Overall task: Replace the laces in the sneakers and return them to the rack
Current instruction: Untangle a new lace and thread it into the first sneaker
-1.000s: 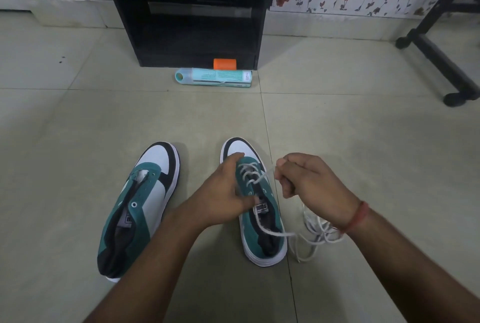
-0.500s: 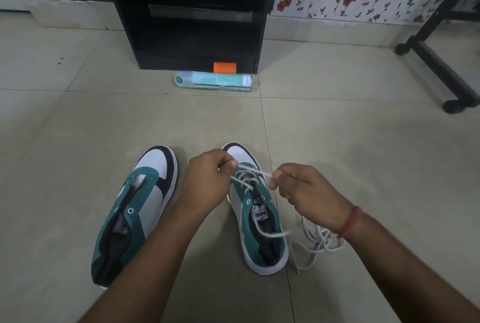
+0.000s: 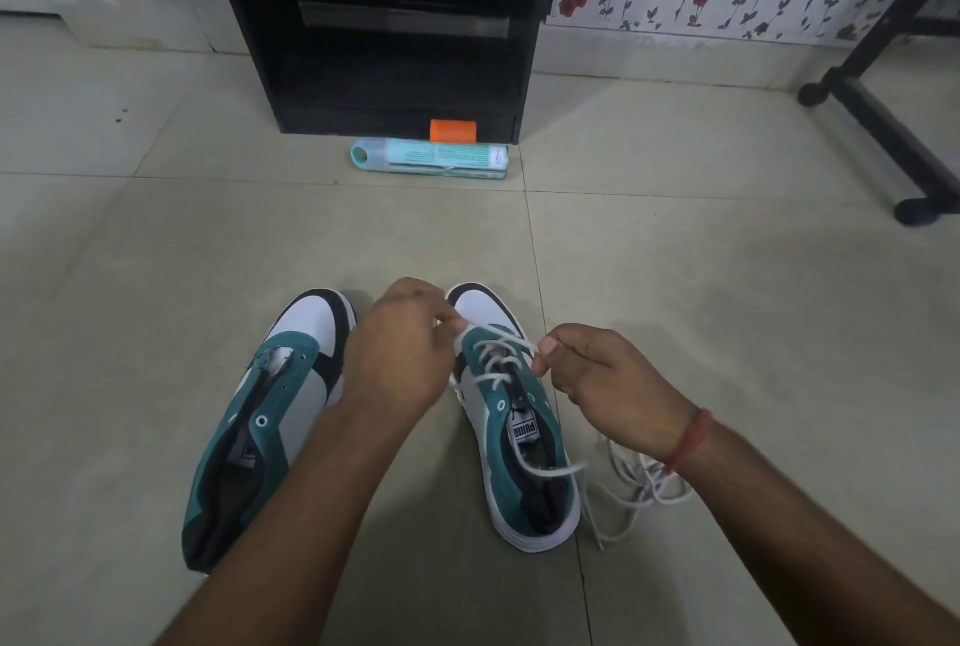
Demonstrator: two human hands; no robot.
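Two green, white and black sneakers stand on the tiled floor, toes pointing away from me. The left sneaker has bare eyelets and no lace. The right sneaker carries a white lace through its front eyelets. My left hand pinches the lace at the shoe's toe end. My right hand pinches the same lace on the shoe's right side. Loose lace lies in a pile on the floor under my right wrist.
A black shoe rack stands against the far wall. In front of it lie a teal tube-shaped pack and an orange block. A black stand with feet occupies the right side.
My left hand left the shoe's tongue area and moved up to the toe end, taking hold of the lace. My right hand stayed on the lace, shifting slightly.
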